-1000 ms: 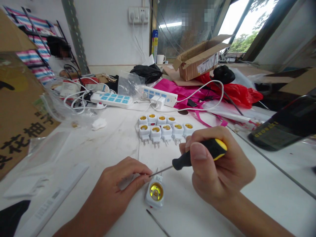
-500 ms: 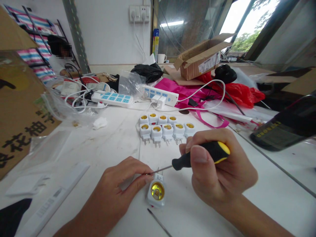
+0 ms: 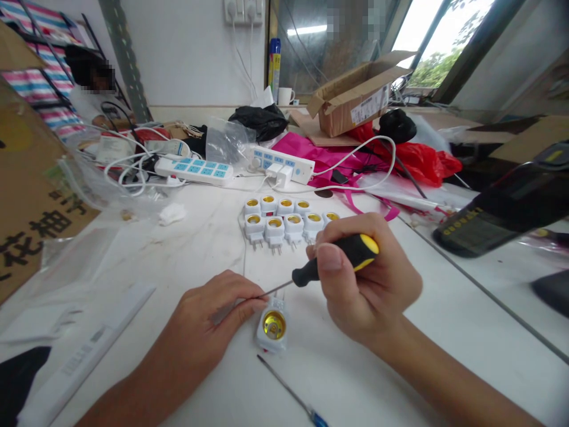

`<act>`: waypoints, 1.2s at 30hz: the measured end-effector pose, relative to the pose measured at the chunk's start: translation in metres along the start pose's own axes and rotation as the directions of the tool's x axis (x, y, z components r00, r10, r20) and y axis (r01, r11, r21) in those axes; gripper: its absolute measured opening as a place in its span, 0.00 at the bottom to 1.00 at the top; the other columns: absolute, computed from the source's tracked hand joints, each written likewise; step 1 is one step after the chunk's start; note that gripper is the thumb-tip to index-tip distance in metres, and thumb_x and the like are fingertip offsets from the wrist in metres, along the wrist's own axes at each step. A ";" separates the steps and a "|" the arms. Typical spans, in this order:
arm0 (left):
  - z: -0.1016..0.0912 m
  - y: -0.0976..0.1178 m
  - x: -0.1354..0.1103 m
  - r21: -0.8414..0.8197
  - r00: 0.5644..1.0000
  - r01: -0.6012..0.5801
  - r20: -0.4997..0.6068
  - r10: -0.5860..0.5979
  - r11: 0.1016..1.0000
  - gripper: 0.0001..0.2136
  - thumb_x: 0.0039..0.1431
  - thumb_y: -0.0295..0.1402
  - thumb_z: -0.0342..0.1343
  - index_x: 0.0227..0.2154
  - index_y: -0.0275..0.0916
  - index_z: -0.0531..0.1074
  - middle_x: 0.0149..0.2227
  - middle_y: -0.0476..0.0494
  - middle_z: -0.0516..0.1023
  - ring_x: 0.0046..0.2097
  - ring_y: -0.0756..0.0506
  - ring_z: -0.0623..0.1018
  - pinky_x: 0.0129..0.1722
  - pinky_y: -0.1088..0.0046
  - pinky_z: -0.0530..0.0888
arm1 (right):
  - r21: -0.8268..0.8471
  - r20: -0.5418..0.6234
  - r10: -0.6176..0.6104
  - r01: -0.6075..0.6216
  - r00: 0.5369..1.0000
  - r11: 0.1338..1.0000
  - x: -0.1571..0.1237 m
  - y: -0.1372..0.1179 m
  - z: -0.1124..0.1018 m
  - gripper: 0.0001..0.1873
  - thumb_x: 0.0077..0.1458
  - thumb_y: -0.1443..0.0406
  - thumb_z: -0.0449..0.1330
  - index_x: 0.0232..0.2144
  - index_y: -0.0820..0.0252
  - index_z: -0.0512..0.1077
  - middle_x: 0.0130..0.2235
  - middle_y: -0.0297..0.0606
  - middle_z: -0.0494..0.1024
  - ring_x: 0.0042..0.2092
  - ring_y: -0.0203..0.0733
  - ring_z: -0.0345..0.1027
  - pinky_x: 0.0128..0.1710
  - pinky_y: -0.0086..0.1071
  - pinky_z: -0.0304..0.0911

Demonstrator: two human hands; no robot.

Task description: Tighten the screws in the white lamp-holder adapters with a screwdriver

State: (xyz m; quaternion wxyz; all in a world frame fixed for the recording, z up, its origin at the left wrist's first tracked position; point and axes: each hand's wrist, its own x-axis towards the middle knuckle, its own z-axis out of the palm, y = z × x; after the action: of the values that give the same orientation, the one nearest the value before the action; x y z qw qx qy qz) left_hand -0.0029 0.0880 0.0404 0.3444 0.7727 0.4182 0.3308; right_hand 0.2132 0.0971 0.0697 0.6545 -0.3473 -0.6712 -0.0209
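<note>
My right hand (image 3: 368,279) is wrapped round the black and yellow handle of a screwdriver (image 3: 306,273), its shaft pointing left. My left hand (image 3: 217,314) pinches the tip end of that shaft between thumb and forefinger; whether a small part is held there too is hidden. Just right of my left fingertips, a white plug-in lamp socket (image 3: 272,332) with a gold-coloured screw shell lies face up, prongs pointing away from me. A second, thin screwdriver (image 3: 288,388) with a blue handle lies on the white table (image 3: 195,385) in front of it.
Several similar lamp sockets (image 3: 275,228) stand in two rows beyond my hands. Behind them are power strips (image 3: 195,169) with looping cables. A cardboard box (image 3: 26,237) stands left; a dark device (image 3: 498,207) with yellow lettering is at right. Another person (image 3: 98,101) sits at back left.
Both hands and the table things appear shifted slightly left and up in the picture as the view moves. More of the blue-handled screwdriver shows. The grip on the yellow and black screwdriver is unchanged.
</note>
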 end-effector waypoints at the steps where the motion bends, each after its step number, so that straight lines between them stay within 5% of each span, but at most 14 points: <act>1: 0.000 0.000 0.000 0.010 1.000 -0.005 0.002 0.005 1.000 0.10 0.73 0.37 0.60 0.37 0.48 0.86 0.38 0.49 0.89 0.41 0.43 0.87 0.44 0.69 0.82 | 0.006 0.013 -0.004 0.004 1.000 1.000 -0.001 0.001 0.000 0.07 0.65 0.64 0.66 0.34 0.53 0.72 0.27 0.29 0.74 0.25 0.36 0.69 0.21 0.30 0.63; 10: 0.000 -0.004 -0.003 0.069 0.998 -0.063 -0.019 0.065 0.996 0.09 0.74 0.35 0.59 0.39 0.46 0.84 0.40 0.50 0.88 0.44 0.45 0.86 0.47 0.71 0.79 | 0.036 0.012 0.028 -0.029 1.000 0.999 -0.007 0.008 0.000 0.08 0.69 0.60 0.66 0.36 0.53 0.73 0.28 0.29 0.74 0.26 0.35 0.68 0.23 0.28 0.62; 19: -0.002 -0.006 0.000 0.083 0.991 0.052 -0.126 -0.041 0.995 0.06 0.68 0.39 0.66 0.35 0.46 0.82 0.36 0.53 0.85 0.40 0.45 0.82 0.45 0.69 0.76 | 0.031 -0.005 0.071 -0.071 0.997 0.997 -0.008 0.011 0.002 0.10 0.71 0.59 0.64 0.36 0.54 0.73 0.26 0.27 0.71 0.22 0.32 0.63 0.22 0.27 0.60; 31: 0.003 -0.007 -0.004 0.048 0.997 -0.023 -0.069 0.027 0.999 0.06 0.72 0.35 0.62 0.37 0.44 0.81 0.39 0.50 0.85 0.43 0.46 0.84 0.47 0.70 0.77 | 0.024 0.007 0.074 -0.074 0.997 0.997 -0.007 0.011 0.000 0.10 0.69 0.59 0.65 0.35 0.55 0.73 0.25 0.28 0.73 0.21 0.32 0.63 0.21 0.27 0.59; 36: 0.003 -0.007 -0.007 0.036 1.000 -0.015 -0.002 0.015 0.999 0.10 0.66 0.39 0.70 0.48 0.48 0.82 0.49 0.48 0.86 0.51 0.43 0.84 0.54 0.65 0.78 | 0.048 -0.001 0.072 -0.071 0.997 0.996 -0.004 0.013 -0.003 0.08 0.68 0.62 0.66 0.35 0.55 0.73 0.26 0.27 0.73 0.21 0.32 0.64 0.21 0.26 0.59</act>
State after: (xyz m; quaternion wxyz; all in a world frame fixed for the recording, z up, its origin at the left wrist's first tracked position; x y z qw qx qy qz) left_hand -0.0067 0.0845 0.0320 0.3274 0.7817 0.4185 0.3265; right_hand 0.2212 0.1036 0.0607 0.6638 -0.3553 -0.6579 0.0182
